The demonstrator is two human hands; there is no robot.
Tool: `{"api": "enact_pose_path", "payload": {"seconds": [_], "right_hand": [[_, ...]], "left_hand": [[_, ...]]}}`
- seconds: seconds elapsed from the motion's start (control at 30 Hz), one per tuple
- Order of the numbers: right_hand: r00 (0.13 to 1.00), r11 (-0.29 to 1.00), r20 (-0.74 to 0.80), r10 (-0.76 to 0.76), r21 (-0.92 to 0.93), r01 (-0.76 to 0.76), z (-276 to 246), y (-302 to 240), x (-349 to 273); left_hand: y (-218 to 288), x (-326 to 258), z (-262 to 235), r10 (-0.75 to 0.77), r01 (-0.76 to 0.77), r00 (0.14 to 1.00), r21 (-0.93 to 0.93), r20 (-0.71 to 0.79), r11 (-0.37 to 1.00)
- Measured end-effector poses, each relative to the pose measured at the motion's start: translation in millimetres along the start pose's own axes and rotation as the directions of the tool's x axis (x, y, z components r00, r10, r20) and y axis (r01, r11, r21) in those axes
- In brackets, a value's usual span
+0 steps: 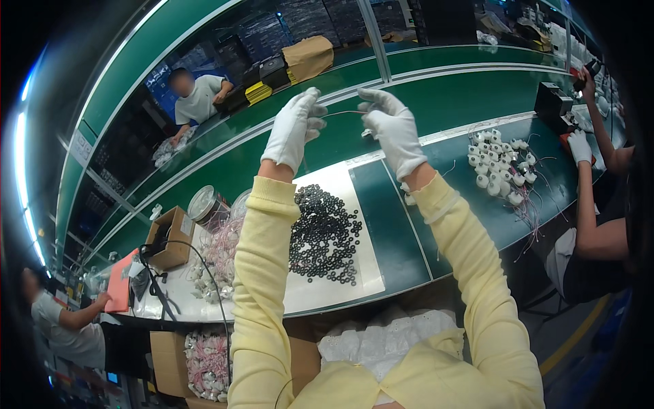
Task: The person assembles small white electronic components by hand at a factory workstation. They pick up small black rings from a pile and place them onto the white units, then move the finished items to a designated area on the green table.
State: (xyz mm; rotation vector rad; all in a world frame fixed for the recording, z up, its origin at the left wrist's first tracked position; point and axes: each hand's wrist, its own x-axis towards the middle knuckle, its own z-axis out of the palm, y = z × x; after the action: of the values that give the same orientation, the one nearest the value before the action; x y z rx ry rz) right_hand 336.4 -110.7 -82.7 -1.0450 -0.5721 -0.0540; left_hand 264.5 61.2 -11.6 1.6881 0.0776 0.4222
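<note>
Both my hands wear white gloves and are raised over the green belt (436, 109) beyond the table. A thin reddish wire (345, 112) runs in a slight arc between them. My left hand (291, 131) closes its fingers on one end of it. The other end goes into the bent fingers of my right hand (394, 128); what else they hold is hidden. Just below the right fingers shows a small whitish part (368, 133). Many small black rings (320, 232) lie spread on a white sheet (368, 273), nearer me than my hands.
On the left are pink-and-white wired parts (218, 255), a cardboard box (170, 238) and a metal tin (206, 204). White wired parts (501, 163) are heaped on the right. A co-worker's gloved hand (579, 146) is farther right. Another person (197, 99) sits across the belt.
</note>
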Motion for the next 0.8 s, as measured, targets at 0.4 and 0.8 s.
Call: {"api": "enact_pose_path", "payload": {"seconds": [0.4,0.8], "right_hand": [[0.84,0.457,0.49,-0.234,-0.707,0.54,50.7,-45.0,-58.2],[0.817,0.123,0.518,-0.251,-0.821,0.558,46.8,-59.3,21.7]], "left_hand": [[-8.1,13.2,28.8,0.11,-0.137,0.99,-0.409,-0.09,0.902],[-5.4,143.8,-3.2,0.172,-0.241,0.971,-0.708,-0.169,0.663]]}}
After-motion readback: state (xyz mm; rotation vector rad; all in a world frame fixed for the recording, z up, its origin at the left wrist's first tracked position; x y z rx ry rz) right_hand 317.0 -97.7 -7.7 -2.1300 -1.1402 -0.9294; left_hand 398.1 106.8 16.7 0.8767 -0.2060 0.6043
